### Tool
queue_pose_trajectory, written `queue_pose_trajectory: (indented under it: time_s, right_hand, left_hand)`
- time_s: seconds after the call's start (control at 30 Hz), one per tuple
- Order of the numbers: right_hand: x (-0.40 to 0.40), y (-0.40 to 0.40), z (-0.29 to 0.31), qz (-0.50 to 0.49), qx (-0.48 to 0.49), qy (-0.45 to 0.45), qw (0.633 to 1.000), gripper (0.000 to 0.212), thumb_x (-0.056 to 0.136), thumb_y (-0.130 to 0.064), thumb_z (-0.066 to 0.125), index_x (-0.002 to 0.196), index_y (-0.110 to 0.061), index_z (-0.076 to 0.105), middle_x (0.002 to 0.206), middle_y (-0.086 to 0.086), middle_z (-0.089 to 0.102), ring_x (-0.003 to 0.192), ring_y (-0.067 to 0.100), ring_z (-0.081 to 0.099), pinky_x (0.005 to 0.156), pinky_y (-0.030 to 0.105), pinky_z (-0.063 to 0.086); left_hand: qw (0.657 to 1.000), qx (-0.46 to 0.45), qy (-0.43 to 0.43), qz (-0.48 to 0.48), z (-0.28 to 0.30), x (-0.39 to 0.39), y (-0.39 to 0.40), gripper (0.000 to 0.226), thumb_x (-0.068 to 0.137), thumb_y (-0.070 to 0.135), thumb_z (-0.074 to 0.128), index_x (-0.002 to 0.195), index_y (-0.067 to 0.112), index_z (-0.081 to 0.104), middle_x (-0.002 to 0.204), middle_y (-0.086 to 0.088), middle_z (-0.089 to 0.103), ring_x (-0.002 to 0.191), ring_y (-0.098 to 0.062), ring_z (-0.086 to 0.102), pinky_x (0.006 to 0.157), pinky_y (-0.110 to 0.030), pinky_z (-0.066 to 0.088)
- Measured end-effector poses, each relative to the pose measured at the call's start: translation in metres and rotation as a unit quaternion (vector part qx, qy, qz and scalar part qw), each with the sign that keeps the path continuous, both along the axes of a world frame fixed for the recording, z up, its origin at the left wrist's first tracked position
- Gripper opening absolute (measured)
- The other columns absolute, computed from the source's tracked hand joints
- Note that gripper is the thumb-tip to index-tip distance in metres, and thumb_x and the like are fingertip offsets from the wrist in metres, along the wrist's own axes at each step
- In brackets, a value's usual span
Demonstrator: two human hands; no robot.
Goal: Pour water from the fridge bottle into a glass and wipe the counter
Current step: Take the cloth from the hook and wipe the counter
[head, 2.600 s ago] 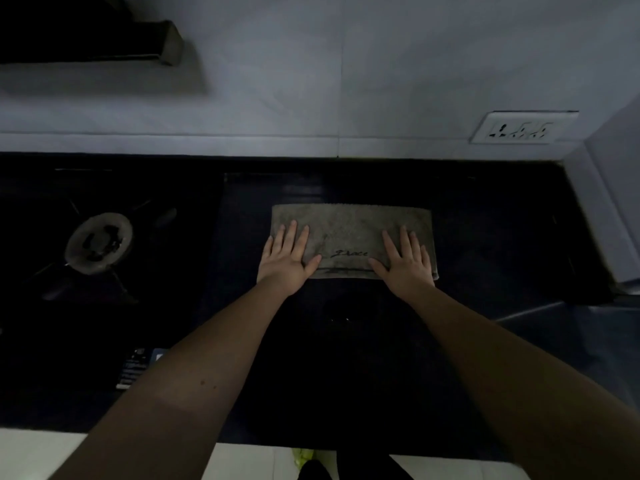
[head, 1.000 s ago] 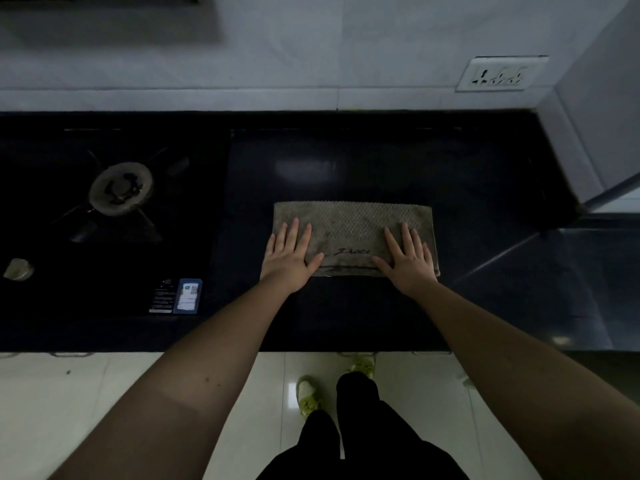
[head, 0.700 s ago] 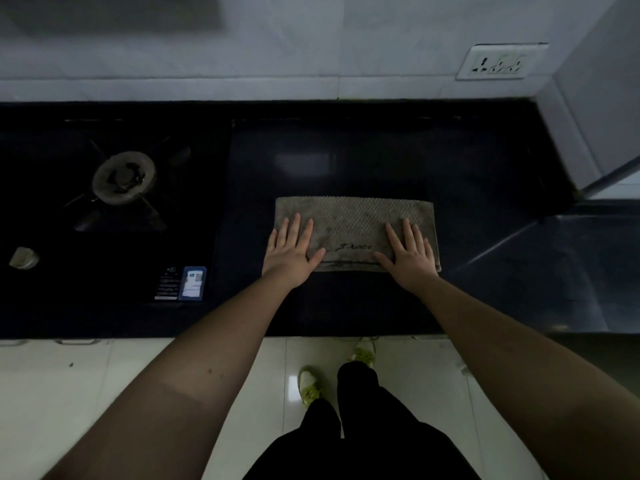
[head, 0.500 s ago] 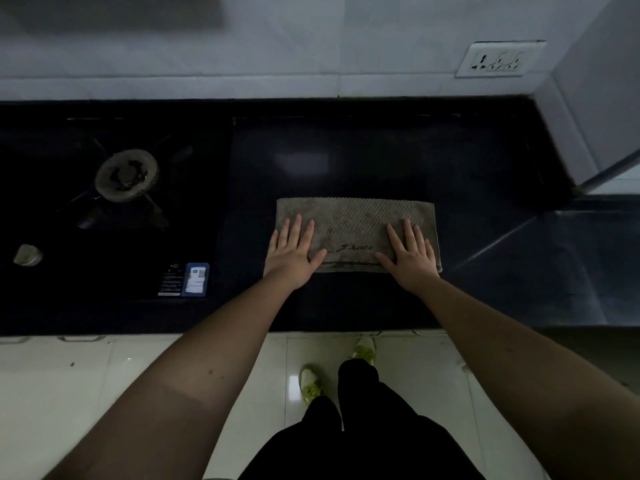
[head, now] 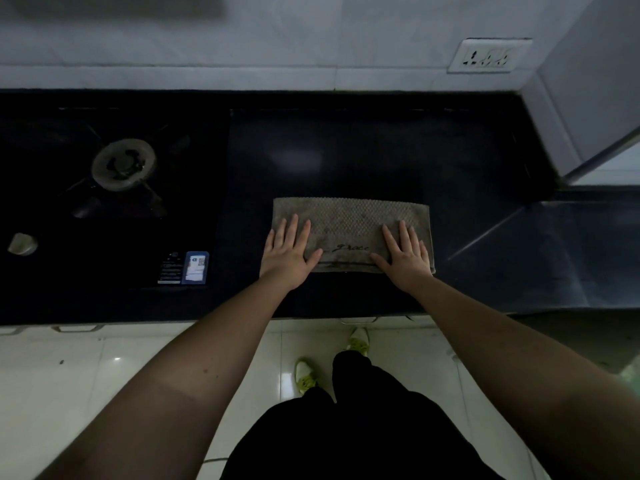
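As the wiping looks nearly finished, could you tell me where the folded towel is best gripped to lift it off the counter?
Probably by its near long edge, approached from the person's side. The folded towel lies flat on the dark counter with the left hand and right hand pressing flat across that edge, so thumbs could slip under while fingers pinch from above.

Grey-beige cloth w/ raised honeycomb weave, dark script lettering & dark stripe along near edge, on glossy black counter. Black gas hob w/ dull silver burner, blue-and-white sticker. Pale grey-white wall tiles, white socket plate. White floor; black trousers, yellow-green-and-white shoes.
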State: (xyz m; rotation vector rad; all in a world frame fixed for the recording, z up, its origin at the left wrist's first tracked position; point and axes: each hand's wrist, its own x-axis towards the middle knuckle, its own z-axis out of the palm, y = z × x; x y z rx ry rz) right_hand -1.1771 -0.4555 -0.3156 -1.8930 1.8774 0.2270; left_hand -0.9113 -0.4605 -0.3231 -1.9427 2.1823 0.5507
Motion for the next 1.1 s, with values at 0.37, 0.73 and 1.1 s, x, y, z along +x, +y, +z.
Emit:
queue_pose_trajectory:
  time_s: [0.37, 0.73, 1.1]
  right_hand:
    - [0.003, 0.01, 0.0, -0.001, 0.007, 0.009, 1.0, 0.075, 0.094, -0.068, 0.023, 0.152, -0.038, -0.013, 0.16, 0.003, -0.023, 0.147, 0.02, -0.02, 0.12, 0.041, -0.006]
    - [-0.007, 0.017, -0.002, 0.032, -0.016, -0.005, 0.999, 0.075, 0.092, -0.07, 0.021, 0.152, -0.04, -0.013, 0.161, 0.001, -0.022, 0.148, 0.02, -0.018, 0.12, 0.04, -0.006]
    - [-0.043, 0.011, -0.001, 0.113, -0.014, -0.021, 0.993, 0.074, 0.093, -0.069, 0.023, 0.152, -0.041, -0.011, 0.16, -0.002, -0.022, 0.148, 0.019, -0.018, 0.121, 0.039, -0.005]
  left_hand:
    - [1.0, -0.005, -0.005, -0.011, 0.0, 0.005, 0.008, 0.071, 0.097, 0.065, 0.006, 0.152, 0.029, -0.019, 0.159, 0.0, -0.028, 0.147, -0.018, -0.024, 0.12, -0.04, -0.012]
    - [0.999, -0.012, -0.003, 0.032, -0.002, -0.005, 0.034, 0.07, 0.097, 0.064, 0.007, 0.152, 0.03, -0.019, 0.159, 0.001, -0.028, 0.147, -0.017, -0.024, 0.12, -0.039, -0.014]
    - [0.992, -0.007, -0.019, 0.121, -0.002, -0.046, 0.064, 0.07, 0.097, 0.063, 0.008, 0.152, 0.03, -0.021, 0.16, 0.0, -0.028, 0.147, -0.02, -0.025, 0.121, -0.042, -0.012]
